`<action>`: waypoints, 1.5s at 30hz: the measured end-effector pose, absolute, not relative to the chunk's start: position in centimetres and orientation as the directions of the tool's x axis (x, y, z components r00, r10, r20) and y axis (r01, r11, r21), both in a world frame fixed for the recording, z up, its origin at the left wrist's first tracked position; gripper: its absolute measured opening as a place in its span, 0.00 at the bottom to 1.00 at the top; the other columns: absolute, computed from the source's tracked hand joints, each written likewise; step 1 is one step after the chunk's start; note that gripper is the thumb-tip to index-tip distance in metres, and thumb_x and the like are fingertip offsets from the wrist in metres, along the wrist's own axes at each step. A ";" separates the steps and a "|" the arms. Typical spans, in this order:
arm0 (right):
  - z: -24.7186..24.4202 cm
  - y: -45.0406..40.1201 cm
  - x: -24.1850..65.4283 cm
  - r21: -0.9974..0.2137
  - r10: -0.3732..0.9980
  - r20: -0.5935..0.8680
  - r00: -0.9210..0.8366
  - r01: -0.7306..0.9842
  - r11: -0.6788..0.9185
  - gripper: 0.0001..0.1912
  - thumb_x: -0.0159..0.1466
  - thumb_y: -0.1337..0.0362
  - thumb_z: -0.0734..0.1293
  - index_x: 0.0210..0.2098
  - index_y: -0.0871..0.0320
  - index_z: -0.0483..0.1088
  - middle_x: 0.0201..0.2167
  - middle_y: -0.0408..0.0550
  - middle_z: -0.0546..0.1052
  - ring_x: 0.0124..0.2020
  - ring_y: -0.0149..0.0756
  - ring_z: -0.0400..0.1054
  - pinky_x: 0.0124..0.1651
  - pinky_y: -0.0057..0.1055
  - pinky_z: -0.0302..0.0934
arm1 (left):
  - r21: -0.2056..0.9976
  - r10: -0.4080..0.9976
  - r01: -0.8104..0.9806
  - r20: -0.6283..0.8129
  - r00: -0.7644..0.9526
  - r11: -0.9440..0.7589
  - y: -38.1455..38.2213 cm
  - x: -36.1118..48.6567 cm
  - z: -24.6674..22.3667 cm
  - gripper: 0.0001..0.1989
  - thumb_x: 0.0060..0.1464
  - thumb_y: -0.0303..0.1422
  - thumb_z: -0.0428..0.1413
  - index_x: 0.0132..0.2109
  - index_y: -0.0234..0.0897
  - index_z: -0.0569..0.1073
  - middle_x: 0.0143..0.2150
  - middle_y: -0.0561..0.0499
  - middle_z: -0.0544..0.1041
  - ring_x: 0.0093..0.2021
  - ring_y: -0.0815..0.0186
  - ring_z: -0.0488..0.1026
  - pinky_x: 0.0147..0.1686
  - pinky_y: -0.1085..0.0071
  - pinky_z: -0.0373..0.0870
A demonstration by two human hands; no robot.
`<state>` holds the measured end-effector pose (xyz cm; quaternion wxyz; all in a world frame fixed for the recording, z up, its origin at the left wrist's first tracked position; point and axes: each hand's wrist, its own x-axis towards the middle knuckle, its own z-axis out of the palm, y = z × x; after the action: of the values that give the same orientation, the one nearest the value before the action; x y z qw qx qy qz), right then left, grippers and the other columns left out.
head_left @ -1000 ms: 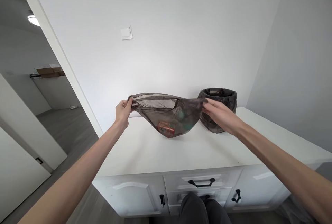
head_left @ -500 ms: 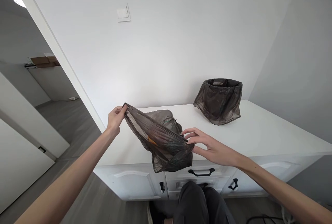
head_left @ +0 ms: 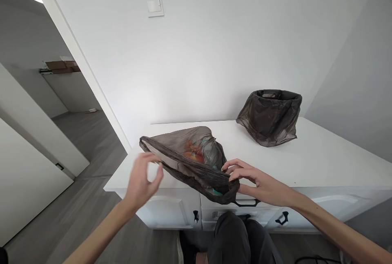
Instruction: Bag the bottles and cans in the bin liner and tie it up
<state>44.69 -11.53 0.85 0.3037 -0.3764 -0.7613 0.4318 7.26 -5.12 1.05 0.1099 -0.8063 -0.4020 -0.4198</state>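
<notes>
A thin dark garbage bag [head_left: 180, 141] lies on the white cabinet top with its mouth toward me, drooping over the front edge. Orange-red and green items show faintly through its film; I cannot make out what they are. My right hand [head_left: 257, 182] pinches the bag's rim at its right end. At the left, my left hand [head_left: 143, 180] is slightly blurred beside the rim, thumb and fingers apart in a curve, with nothing seen between them. Farther back at the right stands a bin lined with another dark bag [head_left: 269, 119], its edge folded over the opening.
The white cabinet [head_left: 324, 162] has black handles on its front, and my knees [head_left: 229, 239] are close below it. A wall with a light switch [head_left: 155, 6] rises behind. To the left is an open doorway; a black cable [head_left: 317, 259] lies on the floor at lower right.
My left hand has let go of the bag's left corner and moved down and toward me. That raised side of the bag has sunk. My right hand keeps its hold on the rim.
</notes>
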 end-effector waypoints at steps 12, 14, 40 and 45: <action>-1.9 -8.8 47.1 -0.999 0.874 0.036 -0.484 -0.044 0.017 0.19 0.64 0.49 0.73 0.51 0.50 0.77 0.55 0.53 0.76 0.53 0.44 0.73 0.58 0.44 0.65 | 0.228 0.634 0.592 0.269 0.725 -0.773 -5.2 14.3 -2.7 0.15 0.72 0.34 0.44 0.46 0.40 0.76 0.42 0.45 0.81 0.40 0.58 0.80 0.37 0.66 0.75; -3.2 -7.1 47.7 -0.994 0.955 0.065 -0.289 -0.101 0.037 0.19 0.63 0.48 0.74 0.48 0.52 0.77 0.52 0.53 0.78 0.49 0.42 0.73 0.55 0.42 0.66 | 0.161 0.536 0.513 0.318 0.782 -0.843 -5.0 15.2 -2.2 0.14 0.71 0.31 0.46 0.55 0.40 0.74 0.49 0.43 0.80 0.49 0.56 0.79 0.44 0.63 0.76; -11.6 0.6 44.9 -0.879 0.957 0.286 0.047 0.412 0.242 0.29 0.72 0.48 0.59 0.67 0.52 0.61 0.63 0.56 0.69 0.61 0.47 0.65 0.60 0.45 0.64 | -0.258 0.243 0.423 0.522 0.818 -0.869 -2.2 19.3 -0.1 0.24 0.67 0.22 0.46 0.67 0.40 0.66 0.58 0.40 0.79 0.62 0.53 0.73 0.62 0.49 0.68; -11.3 0.2 44.7 -0.855 0.964 0.264 0.036 0.471 0.217 0.34 0.71 0.44 0.60 0.70 0.52 0.57 0.64 0.57 0.69 0.63 0.49 0.64 0.64 0.49 0.60 | -0.203 0.309 0.501 0.579 0.754 -0.841 -5.6 14.8 0.9 0.27 0.66 0.23 0.46 0.68 0.46 0.67 0.53 0.44 0.82 0.55 0.54 0.79 0.57 0.56 0.73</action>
<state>44.67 0.21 -11.31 0.4490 -0.5625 -0.6378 0.2742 14.80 -5.59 0.86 0.1757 -0.9199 -0.2202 -0.2727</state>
